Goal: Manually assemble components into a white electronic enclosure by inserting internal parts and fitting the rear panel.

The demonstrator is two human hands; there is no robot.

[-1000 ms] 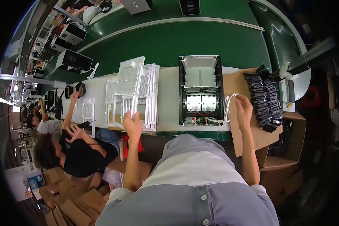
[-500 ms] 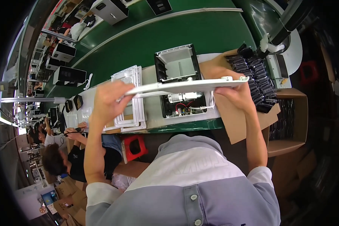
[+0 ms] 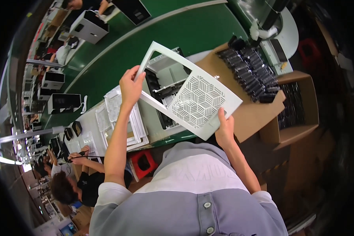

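Between both hands I hold a white plastic panel [image 3: 198, 101], tilted, with a large rectangular opening at one end and a patterned grille at the other. My left hand [image 3: 131, 85] grips its frame beside the opening. My right hand [image 3: 225, 129] pinches the corner by the grille, thumb on the face. Behind the panel, partly hidden, an open black and white appliance housing [image 3: 173, 73] lies on the bench. Its inner parts show through the opening. More white panels [image 3: 135, 124] lie stacked to the left of it.
Several black parts in clear wrap [image 3: 249, 69] lie on cardboard [image 3: 244, 118] at right, beside an open carton [image 3: 310, 112]. A co-worker [image 3: 67, 187] works at left near a red stool [image 3: 142, 163]. Finished-looking boxy appliances [image 3: 63, 103] stand farther along the green bench [image 3: 177, 35].
The panel has turned from nearly edge-on to showing its grille face, its left end raised. My left hand has moved up and right, my right hand down and left.
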